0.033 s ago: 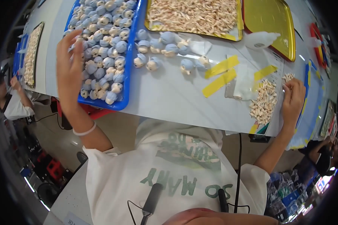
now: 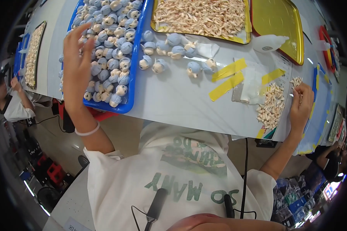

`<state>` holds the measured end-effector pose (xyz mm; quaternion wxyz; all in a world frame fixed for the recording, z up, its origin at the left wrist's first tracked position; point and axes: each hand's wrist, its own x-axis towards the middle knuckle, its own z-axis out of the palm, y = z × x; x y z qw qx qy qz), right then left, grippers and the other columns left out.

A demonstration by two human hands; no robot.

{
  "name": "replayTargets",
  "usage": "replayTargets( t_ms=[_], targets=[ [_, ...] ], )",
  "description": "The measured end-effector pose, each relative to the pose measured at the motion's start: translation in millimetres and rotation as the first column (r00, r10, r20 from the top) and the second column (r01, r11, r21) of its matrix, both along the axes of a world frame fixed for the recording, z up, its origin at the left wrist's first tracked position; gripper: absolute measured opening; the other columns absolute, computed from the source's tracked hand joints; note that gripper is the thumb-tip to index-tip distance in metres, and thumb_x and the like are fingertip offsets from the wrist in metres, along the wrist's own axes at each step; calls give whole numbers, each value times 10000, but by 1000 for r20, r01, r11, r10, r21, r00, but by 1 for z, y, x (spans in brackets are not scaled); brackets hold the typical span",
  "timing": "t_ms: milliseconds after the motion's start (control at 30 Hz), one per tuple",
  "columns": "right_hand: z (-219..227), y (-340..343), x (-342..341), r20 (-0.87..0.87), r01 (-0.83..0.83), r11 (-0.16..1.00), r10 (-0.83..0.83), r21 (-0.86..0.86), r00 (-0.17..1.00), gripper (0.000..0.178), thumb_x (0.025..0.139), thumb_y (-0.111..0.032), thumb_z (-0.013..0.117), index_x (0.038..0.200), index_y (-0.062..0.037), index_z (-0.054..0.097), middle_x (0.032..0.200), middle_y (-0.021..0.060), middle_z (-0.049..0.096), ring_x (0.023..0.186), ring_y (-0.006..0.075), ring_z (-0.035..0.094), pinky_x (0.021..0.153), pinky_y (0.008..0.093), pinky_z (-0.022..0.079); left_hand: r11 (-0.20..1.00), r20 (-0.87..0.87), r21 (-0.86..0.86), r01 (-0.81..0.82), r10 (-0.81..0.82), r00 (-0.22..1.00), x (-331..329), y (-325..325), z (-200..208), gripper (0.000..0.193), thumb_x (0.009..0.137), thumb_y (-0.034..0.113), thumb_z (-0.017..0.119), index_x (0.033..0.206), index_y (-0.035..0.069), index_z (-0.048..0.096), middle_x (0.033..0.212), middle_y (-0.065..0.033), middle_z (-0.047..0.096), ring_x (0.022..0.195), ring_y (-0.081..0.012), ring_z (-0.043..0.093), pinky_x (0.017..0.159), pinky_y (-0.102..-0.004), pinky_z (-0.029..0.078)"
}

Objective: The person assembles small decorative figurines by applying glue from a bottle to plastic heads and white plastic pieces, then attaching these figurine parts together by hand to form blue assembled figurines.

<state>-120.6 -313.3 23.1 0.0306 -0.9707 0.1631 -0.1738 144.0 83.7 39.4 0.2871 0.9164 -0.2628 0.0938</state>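
My left hand (image 2: 76, 65) is over the left side of a blue tray (image 2: 130, 92), its fingers apart and nothing visible in them. Small doll heads (image 2: 124, 64) with light-blue hair and pale faces fill this tray. Several more doll heads (image 2: 176, 52) sit on the table just right of it. Over on the right, my right hand (image 2: 302, 107) rests on the table with curled fingers, beside a loose pile of small cream-coloured pieces (image 2: 271, 106). Whatever lies within those fingers is too small to make out. A few like pieces (image 2: 296, 81) lie by its fingertips.
A yellow-rimmed tray (image 2: 249, 36) of cream pieces stands at the back, beside a bare gold tray (image 2: 277, 23). A white squeeze bottle (image 2: 270, 43) lies near them. Yellow tape strips (image 2: 227, 86) cross the table. A clear-blue tray (image 2: 319, 104) is at far right.
My left hand has shifted slightly to the right and away from me over the blue tray. The right hand's fingers have curled a little differently at almost the same place.
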Motion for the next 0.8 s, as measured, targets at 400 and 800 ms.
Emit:
replayTargets(
  t_ms=[400, 800],
  targets=[
    [16, 20, -26, 226, 91, 933, -178, 349, 958, 128, 817, 22, 526, 931, 36, 584, 893, 73, 590, 821, 137, 539, 748, 228, 414, 992, 54, 84, 95, -100, 994, -10, -6, -12, 262, 762, 22, 608, 1020, 49, 571, 888, -54, 602, 757, -171, 573, 694, -275, 458],
    [23, 58, 17, 384, -268, 728, 8, 630, 923, 151, 699, 117, 617, 830, 52, 580, 838, 130, 601, 776, 172, 572, 733, 249, 452, 543, -392, -840, -16, -586, 709, -118, -42, -16, 297, 757, 234, 666, 885, 1, 533, 947, -175, 520, 741, -233, 574, 592, -239, 497]
  ],
)
